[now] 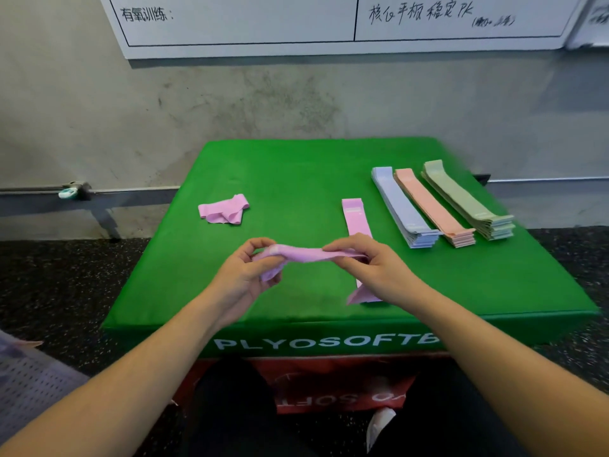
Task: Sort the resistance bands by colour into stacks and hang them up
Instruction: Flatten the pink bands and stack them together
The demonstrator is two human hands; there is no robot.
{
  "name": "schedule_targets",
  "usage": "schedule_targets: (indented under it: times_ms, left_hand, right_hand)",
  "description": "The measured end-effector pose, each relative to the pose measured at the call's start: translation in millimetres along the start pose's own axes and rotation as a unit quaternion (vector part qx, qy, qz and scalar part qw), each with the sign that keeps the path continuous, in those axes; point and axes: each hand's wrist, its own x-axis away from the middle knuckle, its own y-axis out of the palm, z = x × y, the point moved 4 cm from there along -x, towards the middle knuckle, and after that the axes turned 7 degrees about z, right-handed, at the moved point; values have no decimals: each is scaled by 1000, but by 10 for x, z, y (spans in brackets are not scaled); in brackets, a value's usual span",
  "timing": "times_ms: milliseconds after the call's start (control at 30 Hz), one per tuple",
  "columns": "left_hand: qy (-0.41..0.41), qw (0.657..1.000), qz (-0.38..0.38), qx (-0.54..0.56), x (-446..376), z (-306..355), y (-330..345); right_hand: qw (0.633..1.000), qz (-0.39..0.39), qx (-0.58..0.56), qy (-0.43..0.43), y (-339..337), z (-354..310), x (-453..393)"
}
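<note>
Both hands hold one pink resistance band [304, 254] stretched between them above the green plyo box [296, 179]. My left hand [245, 273] pinches its left end, which is bunched. My right hand [365, 263] pinches its right end. Under my right hand a flat pink band [354, 216] lies lengthwise on the box. A crumpled pink band [224, 210] lies at the box's left. On the right side of the box stand three neat stacks: lilac-blue [402, 209], peach [431, 207] and pale green [464, 199].
The green box stands on a red box [329, 384] against a grey wall. A whiteboard [296, 21] with handwriting hangs above. Dark speckled floor surrounds the boxes. A perforated grey-lilac object [29, 380] lies at lower left. My knees and a white shoe [379, 423] are below.
</note>
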Motion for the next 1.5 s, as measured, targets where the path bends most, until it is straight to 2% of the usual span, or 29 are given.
schedule_targets:
  times_ms: [100, 233, 333, 533, 700, 767, 1033, 1233, 1367, 1500]
  left_hand:
    - [-20, 998, 19, 63, 75, 65, 47]
    - [-5, 996, 40, 76, 122, 171, 136]
    - [38, 998, 41, 35, 122, 285, 244]
    - [128, 990, 33, -45, 147, 461, 513]
    - [202, 967, -2, -157, 234, 493, 805]
    - [223, 961, -10, -166, 262, 516, 909]
    - [220, 963, -39, -148, 323, 578, 1140]
    - [204, 961, -61, -176, 341, 529, 1213]
    - [202, 957, -83, -189, 367, 508, 1246]
    - [204, 955, -84, -199, 399, 508, 1248]
  right_hand:
    - [1000, 25, 5, 13, -103, -29, 76]
    - [998, 3, 52, 29, -136, -17, 171]
    - [998, -13, 26, 57, -131, -23, 228]
    - [996, 42, 9, 81, -151, 38, 236]
    - [996, 41, -28, 78, -150, 8, 220]
    - [995, 28, -33, 91, -147, 15, 223]
    - [992, 8, -42, 121, -307, -70, 337]
    - [977, 80, -161, 111, -462, -347, 272]
    - [973, 119, -181, 80, -546, -514, 167]
    - [978, 96, -174, 70, -584, -592, 142]
